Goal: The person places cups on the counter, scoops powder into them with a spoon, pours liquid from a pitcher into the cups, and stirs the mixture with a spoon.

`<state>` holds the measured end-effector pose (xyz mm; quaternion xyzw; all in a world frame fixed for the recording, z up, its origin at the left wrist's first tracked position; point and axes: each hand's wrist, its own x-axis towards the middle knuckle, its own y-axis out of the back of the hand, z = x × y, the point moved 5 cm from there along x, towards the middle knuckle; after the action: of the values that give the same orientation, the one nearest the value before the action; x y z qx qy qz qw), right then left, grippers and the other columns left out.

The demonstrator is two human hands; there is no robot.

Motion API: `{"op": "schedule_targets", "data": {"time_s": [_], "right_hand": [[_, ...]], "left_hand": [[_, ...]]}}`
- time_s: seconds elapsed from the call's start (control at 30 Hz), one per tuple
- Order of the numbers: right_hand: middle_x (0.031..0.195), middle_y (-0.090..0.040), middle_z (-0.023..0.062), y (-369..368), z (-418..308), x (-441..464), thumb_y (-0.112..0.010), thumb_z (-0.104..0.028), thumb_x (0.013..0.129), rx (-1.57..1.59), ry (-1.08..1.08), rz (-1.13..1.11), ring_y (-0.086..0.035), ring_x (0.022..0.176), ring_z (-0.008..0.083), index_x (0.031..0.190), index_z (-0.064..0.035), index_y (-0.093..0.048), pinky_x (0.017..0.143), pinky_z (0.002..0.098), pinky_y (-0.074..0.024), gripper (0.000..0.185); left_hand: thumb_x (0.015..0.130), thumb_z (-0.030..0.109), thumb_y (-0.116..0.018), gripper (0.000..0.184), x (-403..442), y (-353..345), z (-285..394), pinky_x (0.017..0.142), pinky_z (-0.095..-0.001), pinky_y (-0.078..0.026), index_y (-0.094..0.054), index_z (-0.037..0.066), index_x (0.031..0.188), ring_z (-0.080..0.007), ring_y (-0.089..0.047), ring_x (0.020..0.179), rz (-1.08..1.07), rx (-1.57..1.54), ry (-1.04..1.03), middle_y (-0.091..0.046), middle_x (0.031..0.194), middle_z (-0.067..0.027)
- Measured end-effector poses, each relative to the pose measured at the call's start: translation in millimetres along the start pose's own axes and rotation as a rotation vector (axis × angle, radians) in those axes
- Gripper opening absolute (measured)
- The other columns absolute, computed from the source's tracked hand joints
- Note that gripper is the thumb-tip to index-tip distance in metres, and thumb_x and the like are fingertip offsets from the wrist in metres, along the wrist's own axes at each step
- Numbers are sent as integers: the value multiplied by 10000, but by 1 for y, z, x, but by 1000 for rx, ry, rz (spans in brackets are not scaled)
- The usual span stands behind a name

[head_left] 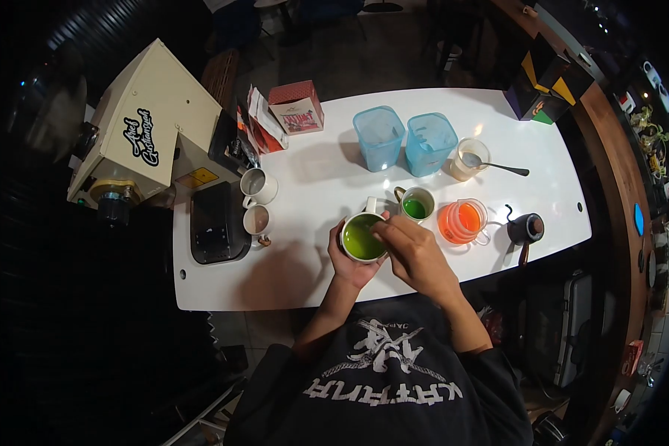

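Note:
My left hand (351, 269) is wrapped around a white mug (371, 203) above the front edge of the table, its handle pointing away from me. Bright green liquid (360, 241) fills much of it. Over the mug's right rim, my right hand (421, 259) is closed in a pinch; whatever its fingers hold is hidden. Just beyond that hand stands a second cup (429, 216) with darker green liquid. To its right is a glass server (485, 234) containing orange-red liquid.
Two blue translucent containers (380, 141) stand behind, beside a clear cup (461, 173) with a spoon (507, 169). A small black kettle (525, 229) is at right. Two mugs (260, 186) sit at left near a black scale (217, 230) and cream machine (141, 111). Boxes line the white table's (312, 279) far side.

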<state>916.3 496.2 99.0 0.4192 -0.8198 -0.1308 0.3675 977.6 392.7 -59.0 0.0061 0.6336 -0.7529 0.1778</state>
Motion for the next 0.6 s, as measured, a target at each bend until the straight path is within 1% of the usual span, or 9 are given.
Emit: {"op": "schedule_targets", "data": {"time_s": [0.07, 0.1, 0.17, 0.2, 0.27, 0.4, 0.47, 0.57, 0.6], "right_hand": [[871, -589, 169, 8, -3, 3, -643, 35, 849, -136, -20, 21, -613, 766, 358, 1043, 44, -630, 667, 411, -485, 195], [871, -589, 169, 12, -4, 2, -643, 35, 849, -136, -18, 19, -613, 766, 358, 1043, 44, -630, 667, 411, -485, 195], [875, -594, 177, 13, -4, -6, -642, 42, 842, -133, -86, -85, -613, 778, 363, 1045, 44, -626, 672, 418, -485, 203], [875, -594, 177, 12, -5, -7, -642, 42, 842, -132, -84, -86, -613, 778, 363, 1045, 44, -626, 672, 418, -485, 203], [877, -597, 185, 9, -11, -8, -641, 49, 836, -6, -30, -107, -613, 790, 367, 1046, 47, -623, 676, 422, -484, 211], [878, -600, 190, -4, -4, -1, -640, 53, 832, 50, -8, -71, -612, 791, 371, 1039, 49, -622, 674, 425, -484, 207], [879, -600, 190, -2, 1, 3, -637, 51, 836, -50, 55, 34, -613, 791, 372, 1035, 52, -620, 671, 425, -483, 200], [869, -594, 189, 6, 1, 5, -631, 50, 840, -143, -36, -23, -609, 781, 373, 1031, 54, -619, 668, 431, -481, 192], [869, -594, 189, 10, -1, 3, -631, 50, 840, -142, -34, -26, -609, 781, 373, 1031, 54, -619, 668, 431, -481, 192]], "left_hand": [[938, 551, -389, 668, -3, -13, -4, 920, -444, -513, -578, 37, 1320, -274, -622, 1097, -216, -239, 93, -585, 1366, -119], [938, 551, -389, 668, -3, -14, -3, 920, -444, -513, -578, 37, 1320, -274, -622, 1097, -217, -240, 91, -585, 1366, -119], [941, 552, -387, 669, -2, -12, -1, 925, -450, -518, -580, 35, 1319, -277, -633, 1077, -142, -105, 84, -576, 1378, -119], [941, 552, -387, 669, -2, -16, 0, 925, -450, -518, -580, 35, 1319, -277, -633, 1077, -142, -106, 81, -576, 1378, -119], [943, 554, -387, 665, -2, -17, 1, 926, -454, -519, -587, 38, 1312, -277, -633, 1068, 16, -13, 23, -596, 1344, -123], [941, 554, -391, 666, 1, -4, 3, 933, -453, -515, -585, 37, 1313, -277, -622, 1085, 17, 32, -35, -623, 1290, -125], [940, 554, -393, 671, 2, 5, 0, 945, -442, -508, -580, 34, 1321, -280, -604, 1125, -232, -205, 71, -638, 1253, -125], [938, 558, -393, 664, -3, -15, -3, 949, -428, -504, -597, 37, 1297, -281, -610, 1121, -278, -188, 61, -637, 1256, -120], [938, 558, -393, 664, -6, -22, -2, 949, -428, -504, -597, 37, 1297, -281, -610, 1121, -278, -189, 57, -637, 1256, -120]]}}
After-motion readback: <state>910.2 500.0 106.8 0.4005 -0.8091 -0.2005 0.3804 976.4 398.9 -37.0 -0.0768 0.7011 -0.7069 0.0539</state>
